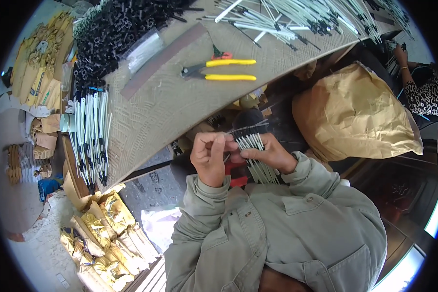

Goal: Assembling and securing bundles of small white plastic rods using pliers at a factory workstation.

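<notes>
My right hand is closed round a bundle of thin white sticks, thumb lying across them. Their upper ends fan out beside dark thin pieces, and their lower ends point toward my lap. Just left of the bundle, my left hand has its thumb and fingers pinched together, its fingertips close to my right hand's. Whatever is in that pinch is too small to make out. Both hands are in front of my chest, below the table's near edge.
Yellow-handled pliers lie on the table. A heap of black parts and white sticks are at its left, more sticks at the back. A large brown paper bag stands right. Another person's arm shows far right.
</notes>
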{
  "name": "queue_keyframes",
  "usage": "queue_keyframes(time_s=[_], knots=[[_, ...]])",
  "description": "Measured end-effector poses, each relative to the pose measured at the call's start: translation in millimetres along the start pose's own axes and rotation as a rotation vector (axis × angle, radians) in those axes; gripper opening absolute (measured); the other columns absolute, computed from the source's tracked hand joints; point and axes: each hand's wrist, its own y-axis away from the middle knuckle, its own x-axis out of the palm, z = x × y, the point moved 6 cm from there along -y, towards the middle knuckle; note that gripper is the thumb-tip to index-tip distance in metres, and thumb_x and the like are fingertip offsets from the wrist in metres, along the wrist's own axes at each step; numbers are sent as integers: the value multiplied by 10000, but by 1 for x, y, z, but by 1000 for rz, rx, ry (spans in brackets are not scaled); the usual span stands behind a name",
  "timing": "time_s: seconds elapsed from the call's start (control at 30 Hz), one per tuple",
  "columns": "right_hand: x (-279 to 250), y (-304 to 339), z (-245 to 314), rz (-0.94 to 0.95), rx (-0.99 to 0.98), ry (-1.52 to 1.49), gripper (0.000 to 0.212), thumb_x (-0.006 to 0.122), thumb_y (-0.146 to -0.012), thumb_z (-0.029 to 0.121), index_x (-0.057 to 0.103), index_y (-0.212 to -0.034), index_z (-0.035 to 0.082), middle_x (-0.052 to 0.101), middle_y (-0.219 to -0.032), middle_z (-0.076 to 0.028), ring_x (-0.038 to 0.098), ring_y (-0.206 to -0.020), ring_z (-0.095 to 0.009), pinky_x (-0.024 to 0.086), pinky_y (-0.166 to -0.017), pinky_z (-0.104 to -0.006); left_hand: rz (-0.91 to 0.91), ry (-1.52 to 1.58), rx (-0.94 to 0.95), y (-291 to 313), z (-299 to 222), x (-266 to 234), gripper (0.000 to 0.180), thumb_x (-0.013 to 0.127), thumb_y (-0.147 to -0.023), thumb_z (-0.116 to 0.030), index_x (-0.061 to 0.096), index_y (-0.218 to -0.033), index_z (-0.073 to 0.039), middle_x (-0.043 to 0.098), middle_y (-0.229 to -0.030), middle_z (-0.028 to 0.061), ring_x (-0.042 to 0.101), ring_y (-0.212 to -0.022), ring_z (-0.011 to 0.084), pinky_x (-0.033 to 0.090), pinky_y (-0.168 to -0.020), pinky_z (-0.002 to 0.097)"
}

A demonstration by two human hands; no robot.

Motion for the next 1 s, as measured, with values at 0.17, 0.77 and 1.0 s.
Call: queue_keyframes(time_s=[0.17,0.77,1.0], knots=[[-2,-1,2,-23,16,71,277,578,-857,81,543,-1113,-19,646,-955,-91,612,-874,-139,503,-764,-276,89,-18,-150,-7,0,-6,103,512,-890,-81,521,-945,5,621,-876,110,608,-697,130,513,-641,243],[-28,-6,4,-187,60,-20,167,543,-846,64,569,-956,-59,641,-924,-164,629,-891,-235,504,-801,-340,-184,-1724,708,-344,-78,-36,237,694,-699,-288,600,-810,-101,645,-789,75,609,-797,253,459,-696,386],[-38,-5,7,-192,85,-11,172,538,-852,53,581,-964,-71,637,-952,-159,620,-908,-219,490,-823,-327,-96,-1793,522,-381,-59,-27,240,673,-717,-283,583,-876,-126,638,-820,101,612,-815,287,478,-696,409]])
